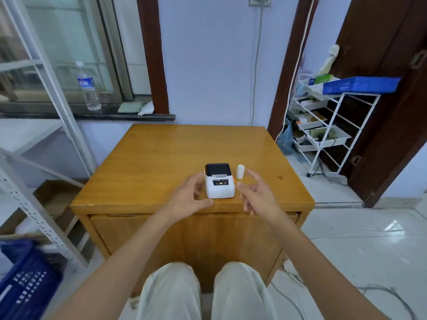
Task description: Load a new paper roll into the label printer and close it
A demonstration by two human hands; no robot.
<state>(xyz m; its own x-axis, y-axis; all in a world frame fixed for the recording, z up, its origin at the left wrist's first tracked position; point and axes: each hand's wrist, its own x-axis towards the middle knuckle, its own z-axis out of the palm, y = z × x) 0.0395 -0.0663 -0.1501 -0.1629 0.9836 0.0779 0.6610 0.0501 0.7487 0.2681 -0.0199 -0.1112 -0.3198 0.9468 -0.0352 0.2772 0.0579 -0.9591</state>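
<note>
A small white label printer with a black lid stands closed near the front edge of the wooden table. A white paper roll stands upright just to its right, apart from it. My left hand hovers at the printer's left side, fingers spread, close to the casing, holding nothing. My right hand is just right of the printer and in front of the roll, fingers apart and empty.
A white wire rack with trays and a blue box stands at the right by a dark door. A water bottle sits on the window ledge. Metal shelving and a blue crate are at the left.
</note>
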